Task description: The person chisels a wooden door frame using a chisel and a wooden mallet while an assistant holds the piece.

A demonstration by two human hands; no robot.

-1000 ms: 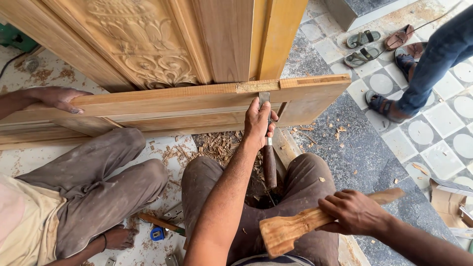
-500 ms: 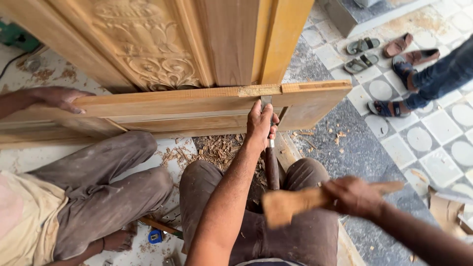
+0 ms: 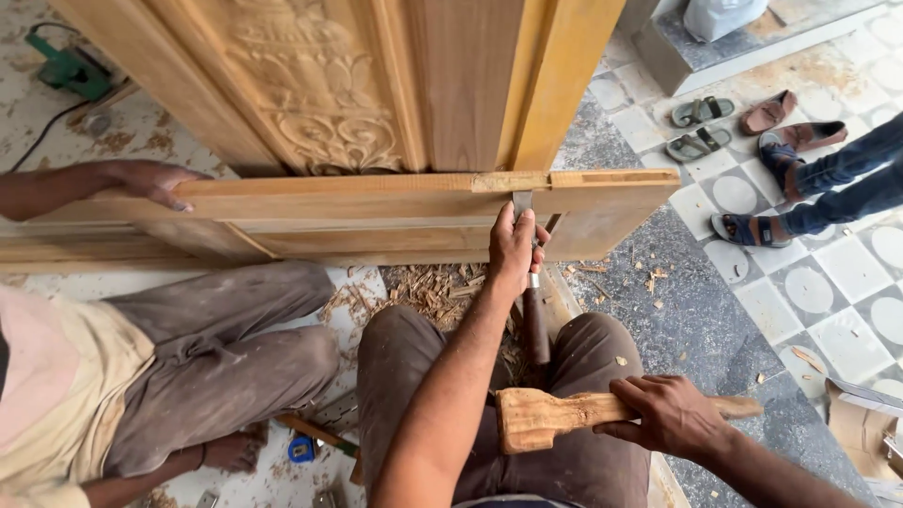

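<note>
— Where does your chisel (image 3: pixel 532 310) sit?
— Between your knees, its blade up against the edge of the wooden door (image 3: pixel 376 202), under your left hand (image 3: pixel 514 246).
— And the mallet (image 3: pixel 564 416)?
— Across your lap, below the chisel's handle, in your right hand (image 3: pixel 666 416).
— Anything left?
— A co-worker's hand (image 3: pixel 150 181) rests on the door's top edge. Sandals (image 3: pixel 701 127) lie far right, behind it.

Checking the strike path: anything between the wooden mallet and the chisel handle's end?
Nothing visible. The right hand holds the mallet just below the chisel handle's butt, with only open space between. The left hand grips the chisel higher up, near the door edge.
</note>
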